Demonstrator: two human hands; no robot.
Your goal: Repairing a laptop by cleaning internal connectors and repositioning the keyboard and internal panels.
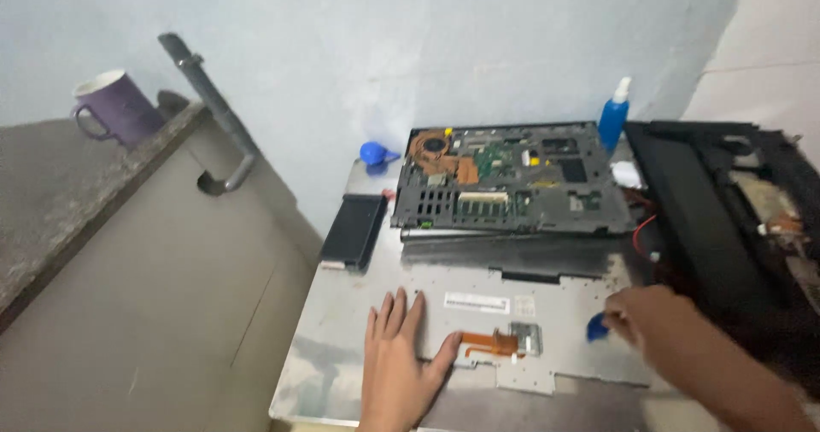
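Keyboard (512,312): silver metal back up, lying flat at lower centre of the frame on the table (316,372); orange ribbon cable (489,342) near its lower middle.

Left hand (397,359): lower centre, palm down on the keyboard's left part, fingers straight and slightly spread, thumb out toward the cable.

Right hand (641,312): lower right, fingers pinching a small blue pick (597,328) at the keyboard's right part.

Laptop base (512,180): centre, just above the keyboard, opened, with circuit board and copper fan part exposed.

Black battery (354,229): left of the base.

Blue blower (374,152): behind the base's left corner.

Blue bottle (613,117): upper right, by the wall.

Black casing (726,218): right edge, tilted.

Purple mug (115,107): upper left, on a stone counter (51,193).

Grey pipe (209,107): slanting beside the mug.
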